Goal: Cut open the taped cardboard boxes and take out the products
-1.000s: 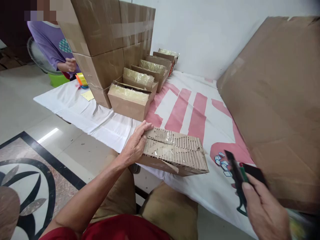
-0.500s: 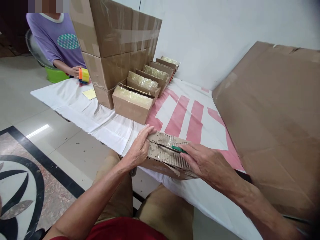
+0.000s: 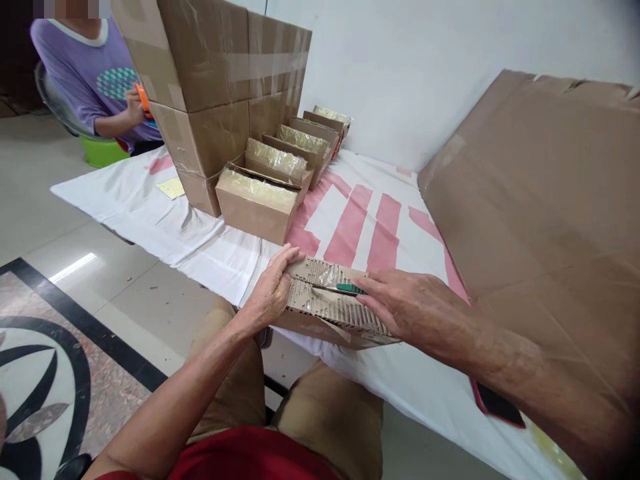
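A cardboard box (image 3: 320,303) with torn, ribbed corrugated board and shiny tape on its top sits at the near edge of the cloth-covered table. My left hand (image 3: 270,287) holds the box at its left end, fingers closed over the corner. In my right hand (image 3: 400,303) is a green-handled knife (image 3: 350,289), gripped between thumb and fingers. Its thin dark blade points left and lies along the seam across the box top. My right palm hides the rear of the handle.
Taped boxes (image 3: 215,73) stand stacked at left, beside a row of open boxes (image 3: 257,210) with clear film. A large cardboard sheet (image 3: 540,220) leans at right near a dark, red-edged phone-like object (image 3: 497,403). Across the table, a person (image 3: 85,80) holds an orange object (image 3: 143,100).
My right hand and the knife have shifted slightly along the box top, and the view has moved a little. The other person's hand has lifted the orange object off the table.
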The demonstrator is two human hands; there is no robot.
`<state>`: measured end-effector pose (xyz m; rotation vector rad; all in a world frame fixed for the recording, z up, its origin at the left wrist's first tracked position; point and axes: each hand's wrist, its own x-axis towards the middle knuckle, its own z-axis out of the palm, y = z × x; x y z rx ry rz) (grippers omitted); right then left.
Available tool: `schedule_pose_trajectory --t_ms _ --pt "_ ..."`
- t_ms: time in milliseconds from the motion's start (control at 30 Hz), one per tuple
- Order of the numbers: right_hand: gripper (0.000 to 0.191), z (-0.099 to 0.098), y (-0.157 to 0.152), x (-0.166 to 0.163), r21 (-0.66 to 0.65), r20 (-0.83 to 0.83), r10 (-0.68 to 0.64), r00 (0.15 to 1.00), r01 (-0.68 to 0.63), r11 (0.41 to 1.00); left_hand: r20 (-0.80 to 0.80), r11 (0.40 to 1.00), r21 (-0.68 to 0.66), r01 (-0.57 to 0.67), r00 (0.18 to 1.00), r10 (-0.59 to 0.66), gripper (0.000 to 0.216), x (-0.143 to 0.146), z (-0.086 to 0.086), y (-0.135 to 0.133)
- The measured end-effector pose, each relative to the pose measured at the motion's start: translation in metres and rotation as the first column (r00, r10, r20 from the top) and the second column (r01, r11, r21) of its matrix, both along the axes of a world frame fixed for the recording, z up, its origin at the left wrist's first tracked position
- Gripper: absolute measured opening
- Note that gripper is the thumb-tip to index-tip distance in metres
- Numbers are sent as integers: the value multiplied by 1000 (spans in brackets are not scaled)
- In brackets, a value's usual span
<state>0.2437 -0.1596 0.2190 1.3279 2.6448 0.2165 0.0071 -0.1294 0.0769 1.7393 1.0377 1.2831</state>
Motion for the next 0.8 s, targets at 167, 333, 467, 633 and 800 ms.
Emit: schedule_pose_trajectory --t_ms 167,333,467,633,800 --pt "11 -13 2 -1 23 -11 -25 1000 25 999 2 999 2 -34 999 34 57 1 0 0" --pt "10 -15 2 1 18 7 6 1000 -7 1000 1 1000 -6 -22 1000 22 58 1 -1 0" --pt "14 -7 4 -7 -19 103 -23 994 25 1000 -5 999 10 -48 999 48 58 2 -1 -1" --pt "13 -1 8 -4 -107 46 -39 998 44 993 -13 999 7 -47 999 47 59 2 -3 0" --pt "15 0 5 1 -107 22 -48 999 50 993 -23 999 5 -54 998 55 61 1 -3 2"
